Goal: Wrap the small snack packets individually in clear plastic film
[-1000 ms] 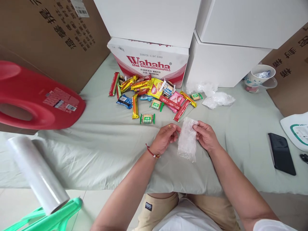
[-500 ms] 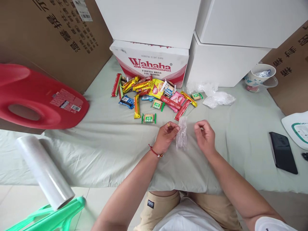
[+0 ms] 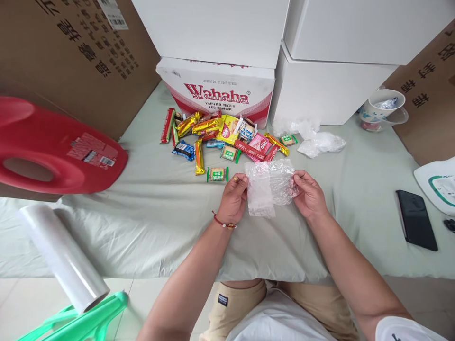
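Item, carton (image 3: 218, 92): white and red, printed "Wahaha" with a registered mark, then "PURIFIED WATER FOR DRINKING"; a line of stamped figures above is too small for us to read surely.

Item, pink packet (image 3: 262, 143) and yellow packet (image 3: 228, 129): each with a red oval, upside down to us, seemingly lettered "nabati".

Item, biscuit packet (image 3: 217, 174): green-ended, front of the heap, marked 饼干, also inverted.

Item, brown box (image 3: 31, 61), far left: sideways Chinese characters, of which we read 温馨提; a barcode sticker above. A second brown box (image 3: 432, 118), far right, bears large characters likewise.

Item, red jug (image 3: 66, 156), left: pale label with barcode, its small text illegible.

Item, clear plastic film (image 3: 261, 189): crinkled, spread between both hands, nearer us than the snacks, its upper edge overlapping the red packets in our view. The left hand (image 3: 232, 196) pinches its left edge between thumb and fingers; the right hand (image 3: 310, 195) has its grip pinched on the right edge.

Changes noted: half a second ago we saw the film hanging narrow from the left hand alone, the right hand apart from it; now both hold it, opened wide above the cloth-covered tabletop (image 3: 142, 227).
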`<action>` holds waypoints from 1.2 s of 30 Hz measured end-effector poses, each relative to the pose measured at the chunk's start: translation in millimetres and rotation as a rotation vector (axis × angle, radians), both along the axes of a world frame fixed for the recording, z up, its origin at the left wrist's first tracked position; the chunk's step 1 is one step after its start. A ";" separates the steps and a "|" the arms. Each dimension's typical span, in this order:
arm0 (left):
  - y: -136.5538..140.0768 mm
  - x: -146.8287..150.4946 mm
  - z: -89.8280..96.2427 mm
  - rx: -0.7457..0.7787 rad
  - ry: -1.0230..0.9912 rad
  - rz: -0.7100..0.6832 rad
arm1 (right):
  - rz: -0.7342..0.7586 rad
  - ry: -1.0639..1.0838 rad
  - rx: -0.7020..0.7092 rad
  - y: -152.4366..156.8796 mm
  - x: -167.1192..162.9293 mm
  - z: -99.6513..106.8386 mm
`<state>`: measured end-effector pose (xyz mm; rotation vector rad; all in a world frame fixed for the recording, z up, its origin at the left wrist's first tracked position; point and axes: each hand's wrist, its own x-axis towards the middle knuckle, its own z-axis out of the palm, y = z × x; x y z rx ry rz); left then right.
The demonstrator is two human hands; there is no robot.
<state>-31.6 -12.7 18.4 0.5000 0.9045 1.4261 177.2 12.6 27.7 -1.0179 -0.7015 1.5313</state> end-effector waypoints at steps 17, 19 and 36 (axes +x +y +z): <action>-7.3 4.9 -2.8 0.109 0.519 0.100 | 0.329 -0.045 0.034 -11.5 -3.7 6.1; -8.7 4.1 -3.7 0.095 0.688 0.177 | 0.243 -0.085 0.035 -11.7 -7.7 3.5; -6.8 -5.9 -6.6 0.044 0.724 0.152 | -0.134 -0.348 0.129 -21.2 15.3 18.3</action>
